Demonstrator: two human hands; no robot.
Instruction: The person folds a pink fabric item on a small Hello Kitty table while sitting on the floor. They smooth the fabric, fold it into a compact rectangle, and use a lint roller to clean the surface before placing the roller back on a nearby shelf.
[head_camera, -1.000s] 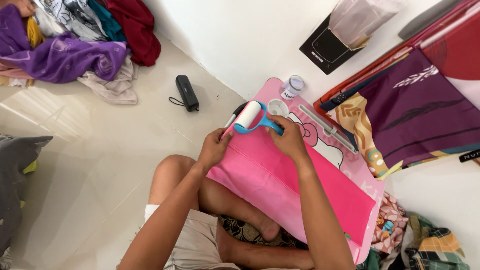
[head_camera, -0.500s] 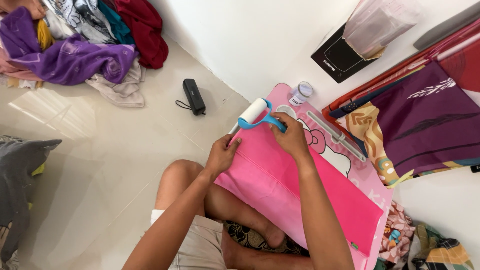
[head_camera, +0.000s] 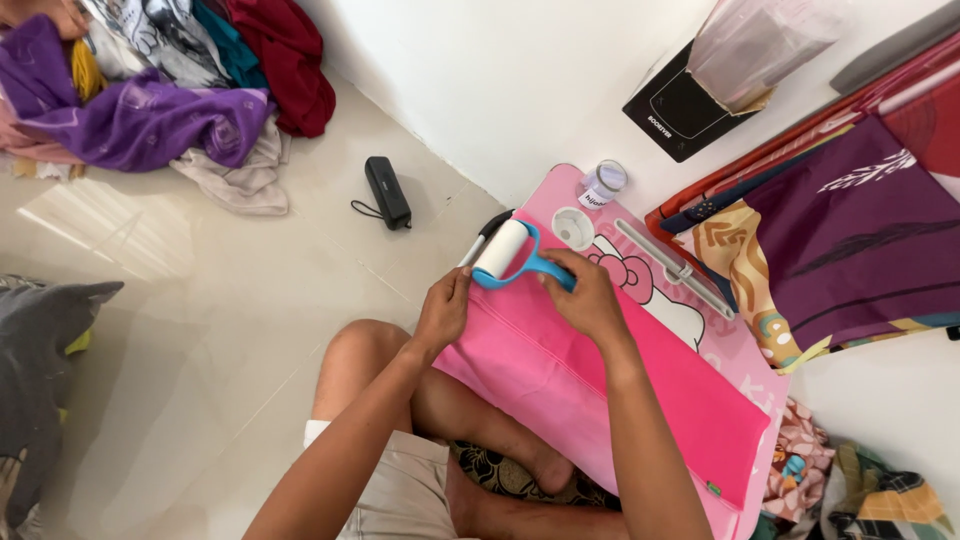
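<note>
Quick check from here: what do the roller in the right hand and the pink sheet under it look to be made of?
Lint roller: blue handle looks like smooth moulded plastic with a slight sheen; the white drum looks like matte paper or adhesive sheet, hard to tell which. Pink cloth: likely thin woven or non-woven fabric, matte, with a folded edge and soft creases. The right hand grips the handle; the left hand pins the cloth.

black box (head_camera: 683, 113) against wall; small white-labelled jar (head_camera: 603, 184) below

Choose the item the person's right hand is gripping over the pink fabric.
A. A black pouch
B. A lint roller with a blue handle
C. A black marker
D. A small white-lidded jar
B: the right hand wraps the blue handle of the lint roller at the edge of the pink fabric.
</note>
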